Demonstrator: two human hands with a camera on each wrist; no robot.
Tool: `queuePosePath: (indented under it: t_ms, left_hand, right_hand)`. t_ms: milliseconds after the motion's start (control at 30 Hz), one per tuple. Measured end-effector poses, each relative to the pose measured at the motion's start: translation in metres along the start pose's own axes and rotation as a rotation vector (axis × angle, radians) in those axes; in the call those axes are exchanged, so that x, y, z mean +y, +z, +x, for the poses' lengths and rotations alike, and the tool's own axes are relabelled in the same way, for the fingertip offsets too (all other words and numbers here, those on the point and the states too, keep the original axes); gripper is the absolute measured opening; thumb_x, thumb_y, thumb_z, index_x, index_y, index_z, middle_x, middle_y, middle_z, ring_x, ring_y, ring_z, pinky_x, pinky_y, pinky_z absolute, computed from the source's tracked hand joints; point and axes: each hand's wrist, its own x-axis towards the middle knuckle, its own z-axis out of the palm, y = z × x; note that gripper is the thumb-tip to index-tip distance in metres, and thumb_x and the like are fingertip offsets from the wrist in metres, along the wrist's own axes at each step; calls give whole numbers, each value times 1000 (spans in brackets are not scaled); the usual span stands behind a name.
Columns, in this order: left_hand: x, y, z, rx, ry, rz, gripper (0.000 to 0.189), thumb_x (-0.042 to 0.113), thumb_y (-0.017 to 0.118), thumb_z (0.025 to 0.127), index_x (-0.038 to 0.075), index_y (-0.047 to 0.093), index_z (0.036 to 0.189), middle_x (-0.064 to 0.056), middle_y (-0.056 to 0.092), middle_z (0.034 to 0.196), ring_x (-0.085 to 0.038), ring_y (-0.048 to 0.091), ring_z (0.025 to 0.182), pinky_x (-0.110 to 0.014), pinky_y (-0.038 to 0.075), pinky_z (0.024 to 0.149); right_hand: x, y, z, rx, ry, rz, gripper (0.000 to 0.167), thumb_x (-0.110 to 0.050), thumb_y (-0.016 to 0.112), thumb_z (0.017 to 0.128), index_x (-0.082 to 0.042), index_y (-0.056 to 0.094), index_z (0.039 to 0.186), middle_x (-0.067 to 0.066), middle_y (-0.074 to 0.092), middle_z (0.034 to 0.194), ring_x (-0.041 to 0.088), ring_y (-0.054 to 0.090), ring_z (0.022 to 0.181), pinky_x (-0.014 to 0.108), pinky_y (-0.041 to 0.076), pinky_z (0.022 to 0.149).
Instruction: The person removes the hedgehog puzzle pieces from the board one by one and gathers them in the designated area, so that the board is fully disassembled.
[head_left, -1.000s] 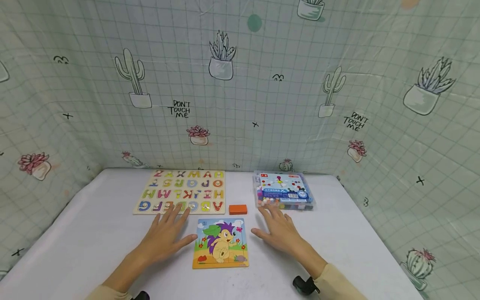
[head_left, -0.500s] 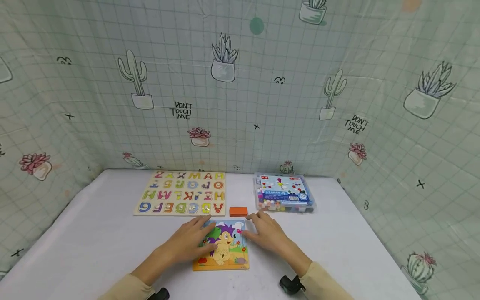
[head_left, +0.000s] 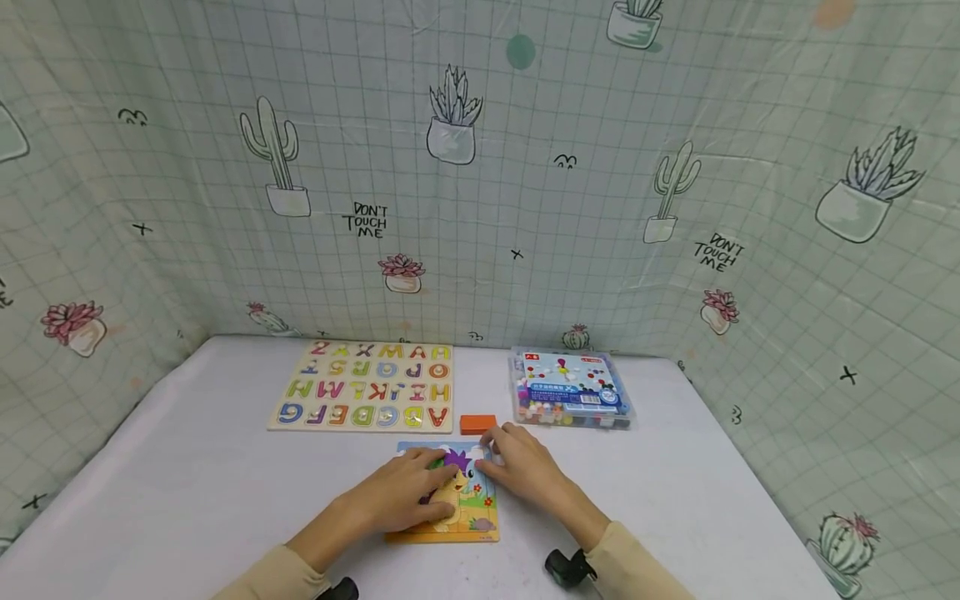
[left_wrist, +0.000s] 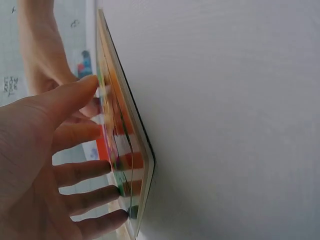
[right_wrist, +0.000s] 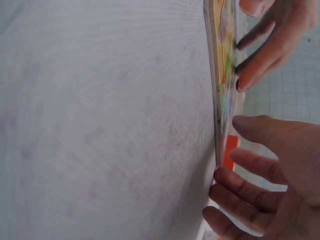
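Observation:
A square wooden jigsaw puzzle [head_left: 476,504] with a purple-haired hedgehog picture lies flat on the white table. My left hand [head_left: 405,493] spreads over its left half, hiding part of the hedgehog; in the left wrist view the spread fingertips touch the face of the puzzle [left_wrist: 117,107]. At the far right corner is my right hand [head_left: 525,467], its thumb over the picture. The right wrist view has that hand's [right_wrist: 280,175] fingers loosely bent beside the puzzle's [right_wrist: 225,45] edge, with a gap between thumb and fingers. An orange block [head_left: 477,425] sits just beyond the puzzle.
A wooden alphabet board [head_left: 367,387] with coloured letters lies behind to the left. To the back right stands a clear plastic box [head_left: 573,387] with a blue label and small coloured pieces. A patterned cloth [head_left: 480,200] surrounds the table's back and sides.
Both hands have come inward from either side of the puzzle. The left moved right onto the picture; the right moved left and nearer to the far right corner.

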Motion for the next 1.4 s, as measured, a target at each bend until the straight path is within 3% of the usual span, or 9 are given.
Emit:
queuePosePath:
  t_ms: [533, 833, 1400]
  left_hand:
    - [12, 7, 0, -16, -7, 77, 48, 54, 53, 95, 32, 58, 137, -12, 48, 148, -36, 45, 134, -61, 44, 99]
    - [17, 11, -4, -28, -28, 8, 47, 48, 55, 97, 30, 55, 140, -16, 40, 153, -41, 37, 139, -70, 36, 103]
    - [22, 8, -3, -105, -32, 72, 43, 48, 48, 100, 45, 47, 143, -18, 33, 158, -44, 30, 144, -70, 32, 105]
  right_hand:
    - [-2, 1, 6, -34, 11, 10, 23, -35, 72, 88, -15, 68, 99, -2, 60, 94, 11, 53, 85, 29, 48, 74]
    - [-3, -1, 12, -53, 17, 21, 13, -20, 62, 96, -11, 70, 101, -1, 62, 89, 11, 51, 78, 29, 48, 73]
    - [-2, -2, 16, -43, 37, 50, 13, -14, 56, 99, -12, 69, 95, 0, 61, 89, 13, 50, 78, 30, 47, 73]
